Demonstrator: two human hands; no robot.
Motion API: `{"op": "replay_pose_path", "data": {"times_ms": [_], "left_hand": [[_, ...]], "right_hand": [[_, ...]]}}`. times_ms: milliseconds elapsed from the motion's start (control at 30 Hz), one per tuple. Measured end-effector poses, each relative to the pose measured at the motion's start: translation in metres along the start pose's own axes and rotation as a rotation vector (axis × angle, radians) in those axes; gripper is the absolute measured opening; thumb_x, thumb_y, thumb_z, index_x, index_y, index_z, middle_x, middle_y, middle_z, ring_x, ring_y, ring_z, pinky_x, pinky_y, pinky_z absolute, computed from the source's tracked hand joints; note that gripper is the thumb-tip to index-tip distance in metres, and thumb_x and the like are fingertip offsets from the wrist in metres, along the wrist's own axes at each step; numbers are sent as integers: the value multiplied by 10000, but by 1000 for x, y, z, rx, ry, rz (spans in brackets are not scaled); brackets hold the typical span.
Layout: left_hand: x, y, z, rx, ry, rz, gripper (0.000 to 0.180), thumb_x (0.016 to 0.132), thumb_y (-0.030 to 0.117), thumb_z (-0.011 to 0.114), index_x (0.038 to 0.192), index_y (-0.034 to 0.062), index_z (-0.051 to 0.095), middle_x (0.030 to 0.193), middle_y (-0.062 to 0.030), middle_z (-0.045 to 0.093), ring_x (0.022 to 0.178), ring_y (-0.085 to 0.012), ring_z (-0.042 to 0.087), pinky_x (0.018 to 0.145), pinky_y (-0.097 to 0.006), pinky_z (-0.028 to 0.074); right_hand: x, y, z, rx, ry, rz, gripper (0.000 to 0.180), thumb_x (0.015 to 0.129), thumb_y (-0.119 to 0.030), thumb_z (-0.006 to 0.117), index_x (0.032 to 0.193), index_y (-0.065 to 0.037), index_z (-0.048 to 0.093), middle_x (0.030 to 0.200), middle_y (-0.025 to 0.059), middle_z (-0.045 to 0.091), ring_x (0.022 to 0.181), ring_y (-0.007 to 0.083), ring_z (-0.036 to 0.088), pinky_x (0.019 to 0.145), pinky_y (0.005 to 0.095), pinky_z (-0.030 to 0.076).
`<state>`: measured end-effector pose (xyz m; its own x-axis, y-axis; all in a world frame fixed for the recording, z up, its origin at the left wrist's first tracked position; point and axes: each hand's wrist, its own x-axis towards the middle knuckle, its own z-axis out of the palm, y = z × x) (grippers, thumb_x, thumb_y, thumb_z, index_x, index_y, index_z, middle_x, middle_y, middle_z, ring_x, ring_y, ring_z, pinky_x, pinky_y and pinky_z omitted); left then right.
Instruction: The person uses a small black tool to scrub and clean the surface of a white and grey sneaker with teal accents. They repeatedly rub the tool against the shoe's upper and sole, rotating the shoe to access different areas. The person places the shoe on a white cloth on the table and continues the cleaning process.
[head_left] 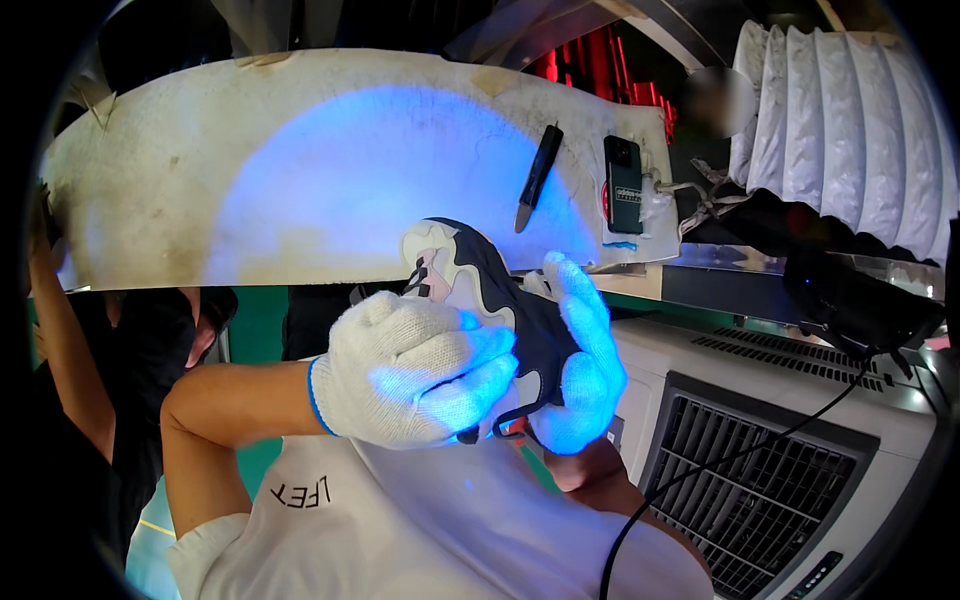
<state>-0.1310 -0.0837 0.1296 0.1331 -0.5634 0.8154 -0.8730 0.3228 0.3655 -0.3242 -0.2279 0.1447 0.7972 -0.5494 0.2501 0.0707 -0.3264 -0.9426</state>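
Observation:
A dark and white sneaker (492, 275) is held up in front of my chest, its toe pointing toward the table edge. My left hand (400, 365), in a white knit glove with a blue cuff edge, is closed with its bent fingers against the side of the shoe. From the other side my right hand (585, 350), also gloved, grips the shoe, fingers raised along it. Blue light falls on both gloves. A dark lace or loop hangs near the shoe's heel end. The left fingertips are pressed close together, and anything small between them is hidden.
On the pale worktable (140, 190) lie a black-handled knife (540, 178) and a dark phone (623, 190). A white ribbed duct (850, 130) stands at the far right, above an air cooler (760, 470). A black cable (690, 465) crosses it. Another person's arm (72, 340) is at left.

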Motion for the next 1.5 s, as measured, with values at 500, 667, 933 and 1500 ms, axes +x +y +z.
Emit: {"op": "replay_pose_path", "data": {"times_ms": [500,667,933,1500], "left_hand": [[-34,13,-69,1,8,-518,1391,715,269,1070,1782,28,212,1823,-325,191,1691,-452,275,1325,-516,327],[-41,19,-100,65,-198,-680,1374,649,125,997,1781,56,223,1807,-240,264,1676,-410,320,1336,-517,337],[-34,32,-108,185,-383,-805,1299,636,179,980,1749,143,311,1699,-256,299,1533,-433,452,1242,-485,477],[-13,22,-92,271,-382,-711,1290,626,206,1020,1725,97,353,1665,-261,385,1532,-477,444,1266,-541,437]], "right_hand": [[120,99,10,-551,444,62,672,1077,-409,733,1576,11,572,1547,279,629,1447,426,598,1232,511,446],[163,188,6,-1138,283,3,794,997,-407,777,1612,4,487,1648,309,503,1432,501,571,1199,541,487],[135,117,32,177,55,251,326,1024,-244,750,1257,-20,711,933,136,739,868,273,757,790,427,616],[122,42,124,1453,44,143,498,1175,-558,529,916,-154,663,642,11,526,516,192,507,475,361,412]]}}
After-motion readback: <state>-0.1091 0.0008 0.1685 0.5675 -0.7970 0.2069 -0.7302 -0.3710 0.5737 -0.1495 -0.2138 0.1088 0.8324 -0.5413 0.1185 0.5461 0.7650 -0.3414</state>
